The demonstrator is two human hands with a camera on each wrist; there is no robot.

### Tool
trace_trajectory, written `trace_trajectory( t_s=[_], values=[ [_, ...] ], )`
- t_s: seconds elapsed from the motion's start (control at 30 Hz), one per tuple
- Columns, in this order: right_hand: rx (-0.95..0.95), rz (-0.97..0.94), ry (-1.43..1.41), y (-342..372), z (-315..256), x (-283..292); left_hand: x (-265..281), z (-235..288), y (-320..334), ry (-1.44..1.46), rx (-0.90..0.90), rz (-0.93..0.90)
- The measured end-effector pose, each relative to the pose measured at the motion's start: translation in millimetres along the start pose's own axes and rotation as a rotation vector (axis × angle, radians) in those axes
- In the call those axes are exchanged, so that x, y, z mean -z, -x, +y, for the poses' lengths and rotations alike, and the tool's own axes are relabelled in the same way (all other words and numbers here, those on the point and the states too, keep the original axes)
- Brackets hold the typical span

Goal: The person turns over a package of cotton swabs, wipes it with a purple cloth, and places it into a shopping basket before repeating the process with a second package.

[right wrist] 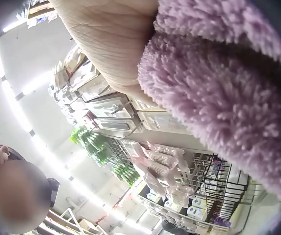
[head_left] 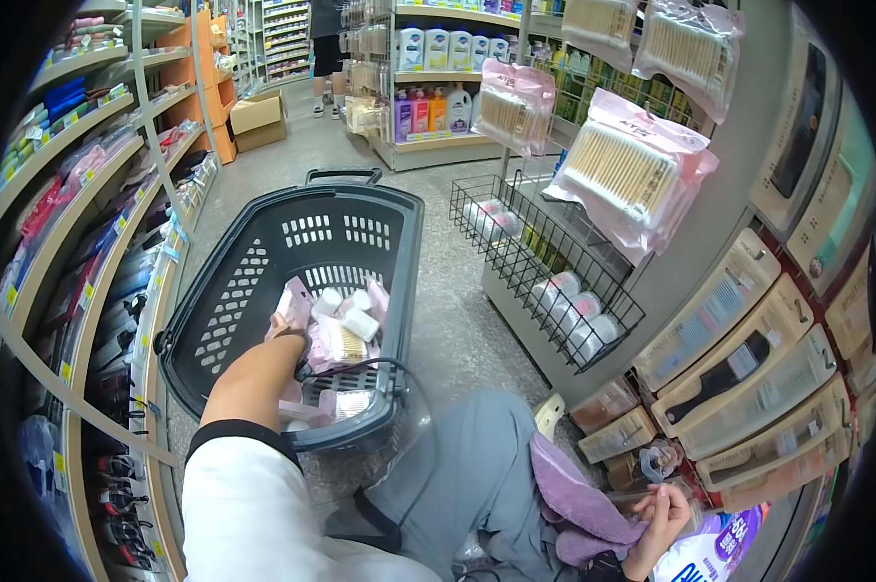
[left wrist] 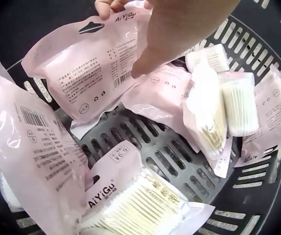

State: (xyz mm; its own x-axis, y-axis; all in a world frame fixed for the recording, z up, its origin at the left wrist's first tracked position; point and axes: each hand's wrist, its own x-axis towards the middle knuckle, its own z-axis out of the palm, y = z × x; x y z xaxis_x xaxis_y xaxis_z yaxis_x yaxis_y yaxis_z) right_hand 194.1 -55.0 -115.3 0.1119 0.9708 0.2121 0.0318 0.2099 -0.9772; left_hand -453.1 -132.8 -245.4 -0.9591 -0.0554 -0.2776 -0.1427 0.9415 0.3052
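While the person's left hand (left wrist: 182,29) reaches down into a dark shopping basket (head_left: 360,264), its thumb and fingers pinch the upper edge of a pink swab pack (left wrist: 84,73), with the thumb across the printed face and fingertips at the top near the hang hole. The hands are well apart. That pack leans, tilted, among others inside the basket: a large pink packet (left wrist: 37,156) stands at the left, a clear-fronted packet (left wrist: 140,200) of swabs lies in front, and another pink packet (left wrist: 273,117) rests at the far right beside a round swab tub (left wrist: 241,110). The right hand (head_left: 661,529) is by the person's knee, its fingers bent, with a fluffy purple cloth (right wrist: 214,98) against the palm side; whether it grips the cloth, one cannot tell. The basket stands on the grey floor (head_left: 457,330) of a shop aisle. To its right, a wire rack (head_left: 515,254) carries round tubs (head_left: 566,293), and more swab packs (head_left: 617,170) hang above them. Packaged combs and brushes (head_left: 738,369) cover the panel nearest the right hand. Farther off are pump bottles (head_left: 436,50) on a shelf, a cardboard box (head_left: 259,124) and a standing person's dark-clothed legs (head_left: 329,63).
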Motion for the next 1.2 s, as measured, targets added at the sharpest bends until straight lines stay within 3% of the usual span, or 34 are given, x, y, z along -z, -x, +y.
trace_trajectory(
  t_s=[0.1,0.23,0.3,0.37,0.43,0.5,0.57,0.6,0.67,0.73,0.77,0.8,0.83,0.87,0.93,1.0,1.07,1.2],
  values=[
    [0.019,-0.014,0.013,1,-1,-1,-5,-5,-6,-0.092,-0.054,-0.028],
    [0.020,-0.029,0.027,4,-4,0,-10,-8,-6,-0.410,-0.256,-0.111],
    [0.005,-0.059,0.035,5,-7,1,-14,-3,-13,-0.659,-0.425,-0.178],
    [0.003,-0.076,0.019,3,-9,1,-20,8,-36,-1.001,-0.705,-0.289],
    [-0.012,-0.079,-0.059,3,-3,3,11,36,-18,-1.191,-0.934,-0.386],
    [-0.046,-0.069,-0.062,4,0,2,130,75,123,-1.020,-1.018,-0.482],
    [-0.103,-0.109,0.009,5,2,5,180,85,153,-0.832,-1.130,-0.409],
    [-0.126,-0.129,0.070,5,9,6,204,95,157,-0.724,-1.385,-0.577],
    [-0.134,-0.168,0.257,6,19,5,256,95,233,-0.564,-1.567,-0.516],
    [0.095,-0.276,0.576,8,23,1,278,89,287,-0.494,-1.773,-0.342],
    [0.087,-0.357,0.763,11,24,-2,281,87,320,-0.454,-1.806,-0.311],
    [0.164,-0.394,0.917,19,29,-5,280,86,348,-0.427,-1.896,-0.252],
    [0.065,-0.482,1.082,23,24,-14,275,86,369,-0.393,-1.982,-0.191],
    [-0.038,-0.573,1.243,27,19,-25,264,89,381,-0.315,-2.136,-0.244],
    [0.165,-0.490,1.336,39,28,-48,250,93,419,-0.420,-2.288,-0.489],
    [0.266,-0.426,1.394,43,57,-73,217,104,455,-0.422,-2.578,-0.667],
    [0.210,-0.436,1.011,48,88,-83,162,112,482,-0.323,-2.567,-1.032],
    [0.140,-0.396,0.336,35,130,-84,79,121,499,-0.397,-2.424,-1.163]
  ],
)
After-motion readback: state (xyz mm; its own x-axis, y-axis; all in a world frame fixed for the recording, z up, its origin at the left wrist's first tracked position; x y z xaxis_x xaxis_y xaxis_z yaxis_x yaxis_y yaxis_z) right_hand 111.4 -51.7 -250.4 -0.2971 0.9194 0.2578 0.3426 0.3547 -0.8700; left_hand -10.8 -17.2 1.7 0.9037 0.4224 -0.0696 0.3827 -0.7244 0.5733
